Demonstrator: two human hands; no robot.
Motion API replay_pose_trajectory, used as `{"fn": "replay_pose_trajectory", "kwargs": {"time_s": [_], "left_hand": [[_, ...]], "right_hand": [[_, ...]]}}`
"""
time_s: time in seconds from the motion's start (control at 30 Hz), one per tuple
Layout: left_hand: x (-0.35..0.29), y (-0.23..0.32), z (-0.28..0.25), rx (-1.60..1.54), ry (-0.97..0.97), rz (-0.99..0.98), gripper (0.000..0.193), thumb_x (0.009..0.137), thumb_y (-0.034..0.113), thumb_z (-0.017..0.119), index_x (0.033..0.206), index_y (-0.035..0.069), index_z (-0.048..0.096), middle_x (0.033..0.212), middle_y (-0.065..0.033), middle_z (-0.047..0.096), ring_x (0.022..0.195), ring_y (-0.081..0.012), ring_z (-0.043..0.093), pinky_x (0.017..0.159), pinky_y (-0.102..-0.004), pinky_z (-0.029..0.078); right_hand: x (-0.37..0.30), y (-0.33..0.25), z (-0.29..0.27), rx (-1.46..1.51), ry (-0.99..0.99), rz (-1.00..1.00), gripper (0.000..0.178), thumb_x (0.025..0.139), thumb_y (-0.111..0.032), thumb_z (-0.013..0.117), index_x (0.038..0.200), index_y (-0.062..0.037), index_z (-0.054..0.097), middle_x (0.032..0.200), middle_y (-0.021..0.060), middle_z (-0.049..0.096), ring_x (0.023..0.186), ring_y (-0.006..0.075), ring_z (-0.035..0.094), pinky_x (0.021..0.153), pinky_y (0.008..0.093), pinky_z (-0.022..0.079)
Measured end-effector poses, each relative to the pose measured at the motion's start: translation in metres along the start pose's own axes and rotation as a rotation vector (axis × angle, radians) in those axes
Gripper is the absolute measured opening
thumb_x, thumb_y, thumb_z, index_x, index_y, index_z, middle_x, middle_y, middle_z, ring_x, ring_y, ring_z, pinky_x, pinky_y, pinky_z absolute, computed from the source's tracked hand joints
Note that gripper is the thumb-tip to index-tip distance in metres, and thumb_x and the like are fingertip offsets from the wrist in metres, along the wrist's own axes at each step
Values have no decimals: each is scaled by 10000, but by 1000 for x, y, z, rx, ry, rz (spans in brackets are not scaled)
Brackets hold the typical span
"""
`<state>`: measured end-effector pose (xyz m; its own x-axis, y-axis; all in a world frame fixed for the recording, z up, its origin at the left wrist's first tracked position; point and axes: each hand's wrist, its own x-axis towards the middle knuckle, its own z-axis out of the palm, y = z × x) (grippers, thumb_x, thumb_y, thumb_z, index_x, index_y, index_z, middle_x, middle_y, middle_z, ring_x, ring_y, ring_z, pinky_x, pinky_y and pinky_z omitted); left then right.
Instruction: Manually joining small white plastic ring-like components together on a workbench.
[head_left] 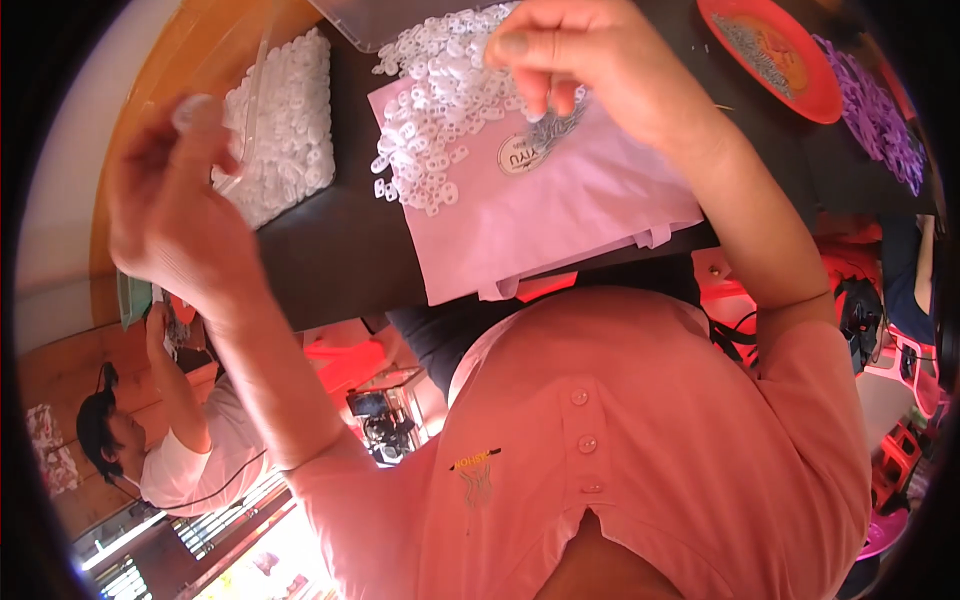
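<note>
The person's left hand [180, 215] is raised at the left, beside a clear plastic box [240, 180] heaped with white plastic pieces. Its grip is closed on a white plastic piece [198, 112], pinched at the fingertips at the top of the hand. That piece is blurred and partly covered; it looks rounded, but its long axis and the way it points cannot be told.

The right hand [590, 50] reaches in over a pink tote bag [560, 210] that lies flat on the dark surface [335, 255]. Its thumb points left, across the edge of a pile of white two-holed plastic pieces [430, 120], while the fingers curl down above a small heap of thin metal pins [558, 130]. Whether this grip grasps anything cannot be told.

The piled pieces are oval, their long axes turned every which way. The metal heap slants from upper right to lower left, its lower end by a round white label [519, 154]. The bag's handles point toward the person.

At the upper right, a red plate [822, 95] carries more metal pieces, just beside a heap of purple strips [872, 115]. At the lower left, a co-worker [205, 450] wears a light shirt and dark cap.
</note>
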<state>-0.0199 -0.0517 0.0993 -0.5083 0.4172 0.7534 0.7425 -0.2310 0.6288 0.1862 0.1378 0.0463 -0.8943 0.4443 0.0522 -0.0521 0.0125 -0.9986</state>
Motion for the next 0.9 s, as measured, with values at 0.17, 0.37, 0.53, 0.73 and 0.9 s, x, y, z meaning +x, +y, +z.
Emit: {"fn": "replay_pose_trajectory", "kwargs": {"time_s": [0.17,0.37,0.53,0.73,0.9], "left_hand": [[24,-33,-23,499,-128,69,153,801,53,745,949,25,719,854,-37,681,645,-102,569,590,-240,463],[-65,-6,56,423,-619,421,149,804,-13,699,937,47,668,878,-72,636,770,-209,629,659,-292,509],[-93,-24,98,357,-814,270,123,791,-19,665,895,31,623,808,-120,565,728,-315,609,646,-378,495],[-99,-35,101,317,-831,274,145,779,-45,665,897,20,612,823,-126,567,731,-317,609,647,-391,497],[-99,-43,103,361,-831,404,166,743,-61,666,873,5,586,802,-131,542,718,-326,592,632,-407,495]], "right_hand": [[4,-1,10,56,121,-18,166,923,-120,609,844,20,648,625,48,600,529,93,533,492,219,396],[1,-8,8,157,189,-68,170,920,-113,610,815,17,638,626,41,593,531,94,532,488,218,392],[-4,-5,4,148,176,-96,169,920,-99,607,803,22,627,620,38,574,537,93,522,494,220,390],[-5,-5,3,160,117,-114,168,921,-95,603,805,25,624,625,35,563,546,89,517,497,222,386],[-2,-5,5,223,102,-91,162,918,-96,609,815,28,624,628,31,560,536,85,509,488,226,378]]}}
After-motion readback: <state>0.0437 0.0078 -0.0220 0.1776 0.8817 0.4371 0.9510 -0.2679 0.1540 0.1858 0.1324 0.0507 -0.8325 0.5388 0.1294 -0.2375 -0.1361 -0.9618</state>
